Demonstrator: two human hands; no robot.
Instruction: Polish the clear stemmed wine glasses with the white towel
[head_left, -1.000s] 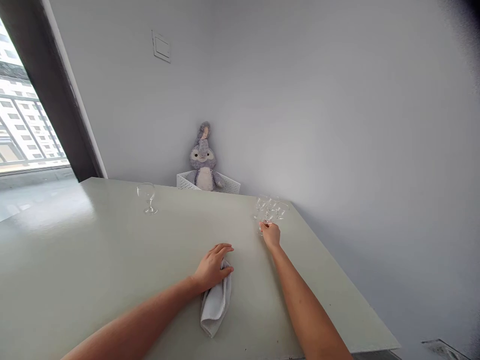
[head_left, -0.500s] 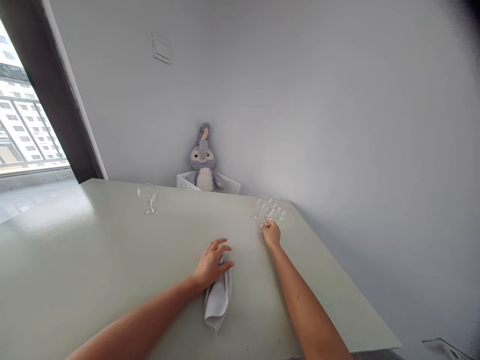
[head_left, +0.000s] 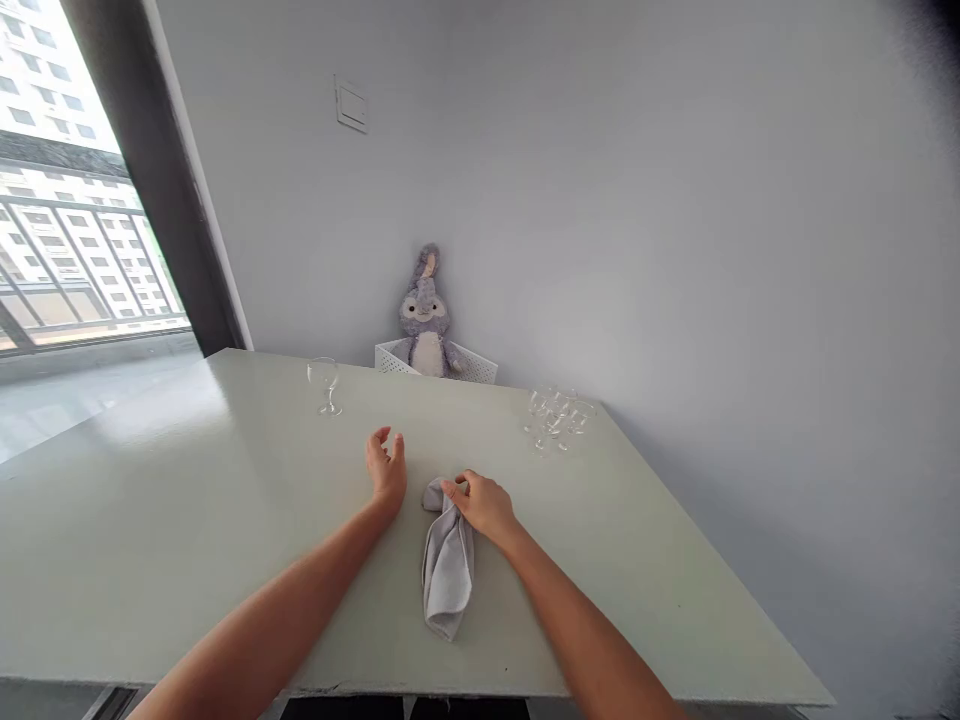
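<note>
My left hand (head_left: 387, 468) is raised over the middle of the table, fingers apart and curved, with nothing in it. To its upper left a clear stemmed glass (head_left: 324, 385) stands upright. My right hand (head_left: 484, 503) is at the top end of a crumpled light grey cloth (head_left: 448, 575), its thumb and fingers closed on the fabric. The cloth lies lengthwise on the table between my forearms. Several small clear glasses (head_left: 556, 415) stand close together near the far right corner, untouched.
The pale table (head_left: 225, 480) spans the view. Behind its far edge a plush rabbit (head_left: 426, 320) sits in a white perforated basket (head_left: 480, 368). Walls rise behind and to the right, with a switch (head_left: 352, 107) on one. A window is at the left.
My right hand has left the small glasses and come back to the cloth, which it now grips. My left hand has let go of the cloth and moved left and forward. The view has shifted slightly.
</note>
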